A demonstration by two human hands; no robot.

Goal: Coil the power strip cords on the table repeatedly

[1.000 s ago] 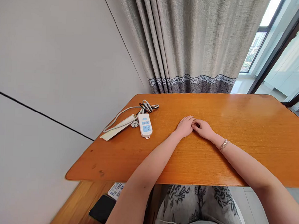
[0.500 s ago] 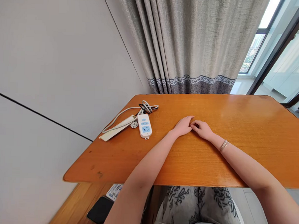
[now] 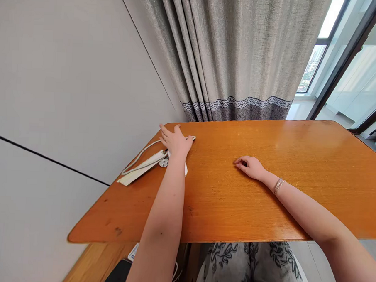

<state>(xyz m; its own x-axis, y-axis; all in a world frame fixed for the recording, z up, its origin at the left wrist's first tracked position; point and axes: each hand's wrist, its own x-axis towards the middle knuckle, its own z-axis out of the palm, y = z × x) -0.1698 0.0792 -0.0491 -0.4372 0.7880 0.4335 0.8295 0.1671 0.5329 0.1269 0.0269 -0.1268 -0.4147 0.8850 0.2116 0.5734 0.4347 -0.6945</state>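
My left hand (image 3: 176, 144) is over the coiled cables at the table's far left, with its fingers spread. It covers most of the white socket block, whose right edge (image 3: 186, 170) shows beside the wrist. A pale cable (image 3: 145, 149) loops out to the left of the hand. Beside it lie a long cream-coloured bar (image 3: 142, 169) and a small round grey-white plug-like piece (image 3: 164, 162). My right hand (image 3: 251, 167) rests on the wooden table (image 3: 222, 200) near its middle, fingers curled in to the thumb, and I see nothing in them.
A white panelled wall (image 3: 68, 90) borders the table on the left. Behind the table hangs a grey curtain (image 3: 241, 56), with a glass door (image 3: 349, 73) to its right. A black flat object (image 3: 118, 275) lies below the table's front edge, at the left.
My left hand has left the right hand, moved left across the table and opened over the cables and socket block. My right hand stays nearly in place.
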